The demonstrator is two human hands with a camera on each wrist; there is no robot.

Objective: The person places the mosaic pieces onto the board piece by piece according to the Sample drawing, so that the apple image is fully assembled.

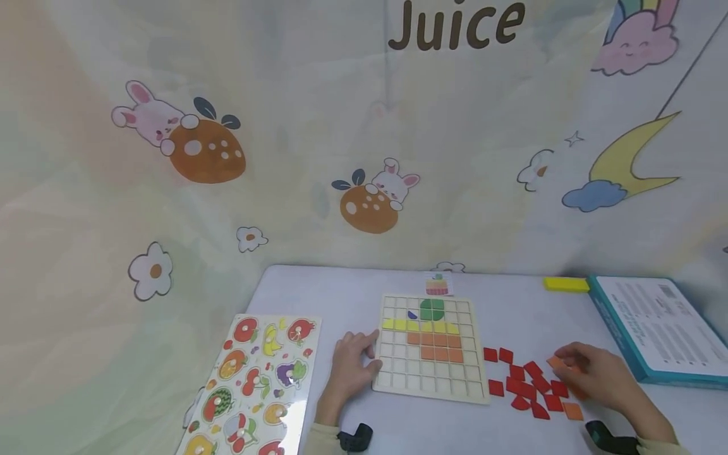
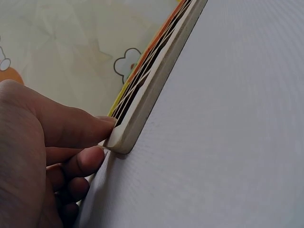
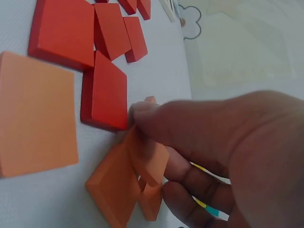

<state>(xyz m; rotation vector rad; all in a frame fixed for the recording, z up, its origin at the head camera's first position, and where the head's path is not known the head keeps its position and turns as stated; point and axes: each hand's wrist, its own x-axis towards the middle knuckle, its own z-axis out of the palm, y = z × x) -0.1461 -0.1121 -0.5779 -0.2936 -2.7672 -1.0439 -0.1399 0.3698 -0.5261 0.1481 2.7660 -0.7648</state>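
A pale wooden grid board lies on the table, with a green shape, a yellow row and orange rows set in its cells. My left hand holds the board's left edge; in the left wrist view the thumb and a finger pinch its rim. Right of the board, my right hand pinches an orange tile between thumb and fingers. Other orange tiles lie under and beside that hand. Several red tiles are scattered between the hand and the board.
A fruit picture sheet lies at the left. Behind the board stands a small picture card. A teal-edged box and a yellow block are at the back right. A printed cloth hangs behind the table.
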